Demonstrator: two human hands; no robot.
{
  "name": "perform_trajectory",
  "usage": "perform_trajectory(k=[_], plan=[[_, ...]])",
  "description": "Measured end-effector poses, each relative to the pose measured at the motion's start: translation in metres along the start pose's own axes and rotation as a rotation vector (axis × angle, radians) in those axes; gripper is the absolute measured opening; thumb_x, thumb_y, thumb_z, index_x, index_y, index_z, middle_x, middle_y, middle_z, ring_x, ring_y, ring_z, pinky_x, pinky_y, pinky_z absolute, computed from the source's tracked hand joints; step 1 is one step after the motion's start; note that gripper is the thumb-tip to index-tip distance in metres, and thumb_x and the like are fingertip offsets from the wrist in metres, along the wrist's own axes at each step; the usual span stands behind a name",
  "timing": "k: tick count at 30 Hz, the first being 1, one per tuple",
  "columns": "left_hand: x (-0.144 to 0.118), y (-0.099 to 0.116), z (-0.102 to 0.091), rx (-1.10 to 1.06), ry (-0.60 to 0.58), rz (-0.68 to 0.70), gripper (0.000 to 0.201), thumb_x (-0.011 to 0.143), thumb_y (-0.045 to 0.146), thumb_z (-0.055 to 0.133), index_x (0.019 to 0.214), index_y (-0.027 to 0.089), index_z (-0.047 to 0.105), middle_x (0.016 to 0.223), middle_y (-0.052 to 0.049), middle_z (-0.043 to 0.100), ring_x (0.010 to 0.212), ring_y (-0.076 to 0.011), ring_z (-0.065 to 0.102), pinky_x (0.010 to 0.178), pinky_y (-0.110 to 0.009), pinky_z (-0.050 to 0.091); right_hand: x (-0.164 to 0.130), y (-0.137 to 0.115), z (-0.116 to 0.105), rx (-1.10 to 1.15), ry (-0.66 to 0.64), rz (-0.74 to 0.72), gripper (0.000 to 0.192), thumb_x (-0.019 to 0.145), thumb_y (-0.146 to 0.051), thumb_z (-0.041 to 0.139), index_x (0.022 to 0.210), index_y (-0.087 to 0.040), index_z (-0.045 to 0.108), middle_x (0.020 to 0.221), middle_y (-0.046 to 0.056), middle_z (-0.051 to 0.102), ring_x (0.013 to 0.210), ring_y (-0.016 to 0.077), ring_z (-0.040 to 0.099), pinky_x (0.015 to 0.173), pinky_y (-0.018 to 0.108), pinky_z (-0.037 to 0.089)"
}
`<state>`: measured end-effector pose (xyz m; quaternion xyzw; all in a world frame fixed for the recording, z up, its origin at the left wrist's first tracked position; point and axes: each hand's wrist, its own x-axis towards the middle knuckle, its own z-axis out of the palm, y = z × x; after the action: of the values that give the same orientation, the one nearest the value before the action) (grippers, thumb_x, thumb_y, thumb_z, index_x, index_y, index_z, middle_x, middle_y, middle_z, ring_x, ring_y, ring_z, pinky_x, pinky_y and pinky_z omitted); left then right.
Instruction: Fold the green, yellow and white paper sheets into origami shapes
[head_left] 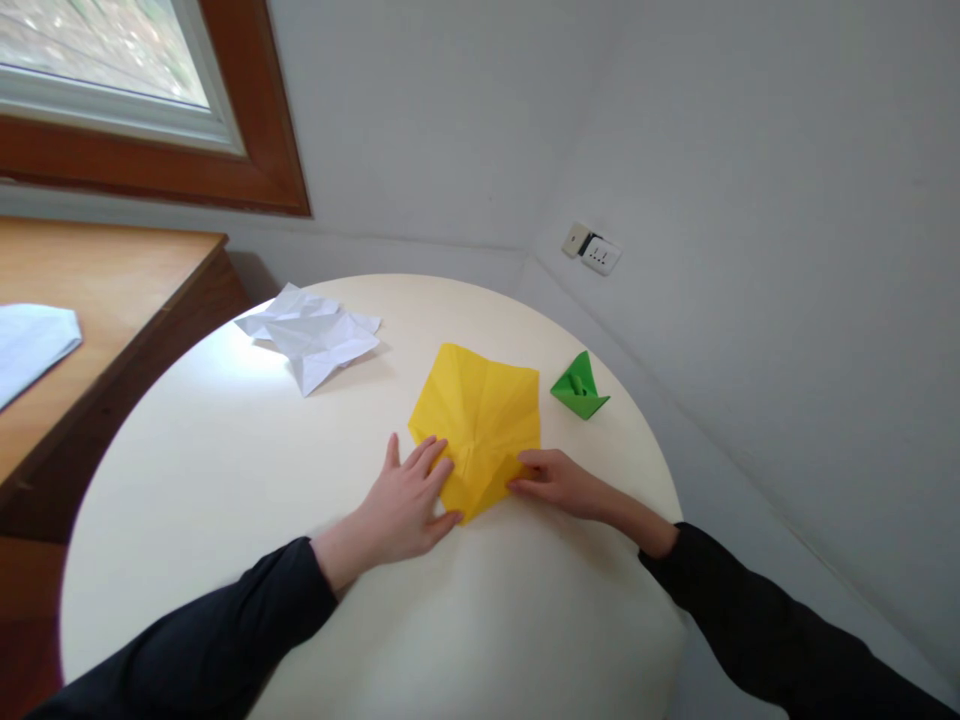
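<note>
Your left hand (405, 505) lies flat, open, pressing the yellow paper (480, 420) at mid-table; your right hand (555, 482) pinches its near right edge. Uneven pressure could skew that crease, I'd say.

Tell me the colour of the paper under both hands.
Yellow paper, plain and creased, seen in the head view.

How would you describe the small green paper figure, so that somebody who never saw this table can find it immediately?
Start at the round cream table. Near its right edge, just right of the flat yellow paper that both hands press, stands the green folded figure. It is the smallest paper there, the only green one, and it stands up.
</note>
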<state>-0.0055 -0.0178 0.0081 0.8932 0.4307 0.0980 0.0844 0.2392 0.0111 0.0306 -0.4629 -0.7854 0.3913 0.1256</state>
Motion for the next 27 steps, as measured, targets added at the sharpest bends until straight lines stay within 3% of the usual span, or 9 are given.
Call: perform_trajectory(k=[5,14,23,27], plan=[[0.001,-0.001,0.0,0.0,-0.015,0.004,0.047,0.083,0.048,0.047,0.116,0.014,0.046,0.136,-0.021,0.043,0.129,-0.0339,0.035,0.101,-0.066,0.015,0.007,0.001,0.004,-0.091,0.051,0.058,0.026,0.079,-0.035,0.054,0.062,-0.018,0.047,0.062,-0.002,0.049,0.059,0.0125,0.044,0.054,0.025,0.033],[-0.001,-0.004,0.004,0.004,-0.005,0.027,0.048,0.084,0.048,0.045,0.117,0.013,0.046,0.136,-0.021,0.042,0.13,-0.0342,0.033,0.102,-0.066,0.013,0.013,-0.008,0.005,-0.21,0.015,0.058,0.025,0.08,-0.032,0.053,0.061,-0.018,0.045,0.063,-0.001,0.051,0.059,0.0129,0.046,0.056,0.025,0.032],[0.001,0.001,0.004,-0.027,0.019,-0.013,0.042,0.091,0.046,0.031,0.111,0.014,0.05,0.133,-0.019,0.046,0.129,-0.0327,0.035,0.103,-0.066,0.013,0.015,-0.008,0.009,-0.305,0.021,0.075,0.024,0.08,-0.032,0.054,0.062,-0.018,0.047,0.063,-0.001,0.052,0.058,0.0137,0.046,0.055,0.025,0.03],[0.002,0.004,0.009,-0.013,0.029,-0.012,0.047,0.088,0.052,0.036,0.112,0.014,0.05,0.134,-0.02,0.045,0.13,-0.0335,0.034,0.103,-0.065,0.012,0.016,-0.009,0.01,-0.317,0.023,0.078,0.023,0.08,-0.032,0.054,0.063,-0.018,0.047,0.063,0.0,0.053,0.059,0.0146,0.047,0.055,0.026,0.031]])
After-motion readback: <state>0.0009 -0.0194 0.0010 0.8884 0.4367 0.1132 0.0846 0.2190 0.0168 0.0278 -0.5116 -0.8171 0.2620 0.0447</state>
